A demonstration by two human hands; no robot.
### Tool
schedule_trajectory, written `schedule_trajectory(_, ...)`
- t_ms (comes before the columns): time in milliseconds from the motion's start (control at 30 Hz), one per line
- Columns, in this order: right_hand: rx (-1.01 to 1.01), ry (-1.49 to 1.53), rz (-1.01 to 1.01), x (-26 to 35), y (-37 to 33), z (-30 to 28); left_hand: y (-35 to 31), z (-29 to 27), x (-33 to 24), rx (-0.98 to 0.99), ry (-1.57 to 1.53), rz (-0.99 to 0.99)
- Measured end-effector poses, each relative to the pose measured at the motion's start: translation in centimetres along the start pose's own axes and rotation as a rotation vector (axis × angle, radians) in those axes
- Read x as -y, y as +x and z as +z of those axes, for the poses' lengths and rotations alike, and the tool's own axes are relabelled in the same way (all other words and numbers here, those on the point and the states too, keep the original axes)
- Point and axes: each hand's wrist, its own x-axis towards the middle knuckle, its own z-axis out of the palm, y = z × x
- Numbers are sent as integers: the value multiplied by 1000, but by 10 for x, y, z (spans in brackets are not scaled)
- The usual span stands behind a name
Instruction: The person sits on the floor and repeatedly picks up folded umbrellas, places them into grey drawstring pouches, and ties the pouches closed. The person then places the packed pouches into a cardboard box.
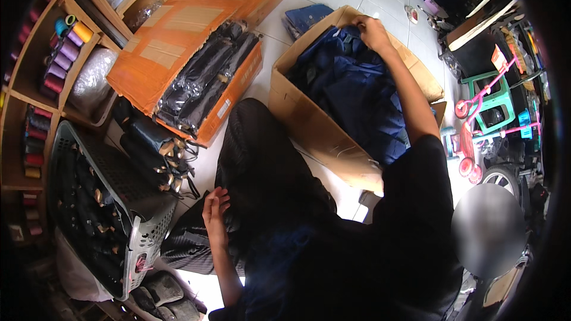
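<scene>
My right hand (372,32) reaches to the far end of an open cardboard box (318,132). Its fingers are curled down by the rim and the dark blue cloth (357,86) that fills the box; what they pinch is too small to make out. Low over my bent leg (256,148), my left hand (215,207) is held palm up, its fingers loosely bent and apart, with nothing in it. An orange carton (151,53) stands left of the box, holding black rolled bundles (202,77) in clear plastic, which look like folded umbrellas.
A grey plastic basket (143,235) of similar black bundles stands at my left, with loose ones (154,145) beside it. Wooden shelves (62,71) hold thread spools (62,56). A blue packet (308,18) lies beyond the box. At right are a green stool (496,98) and a pink scooter (470,137).
</scene>
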Motion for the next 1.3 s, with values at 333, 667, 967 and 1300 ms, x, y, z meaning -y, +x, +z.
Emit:
schedule_trajectory(333,458,-392,81,-20,-10,56,-23,11,12,-50,-95,-26)
schedule_trajectory(667,129,-484,152,21,-47,-22,-19,11,4,-61,-74,-10)
schedule_trajectory(967,-62,978,248,116,-74,-89,-9,13,-5,-12,-94,50)
schedule_trajectory(1300,674,1010,-56,298,-188,-11,-8,44,-93,20,113,637)
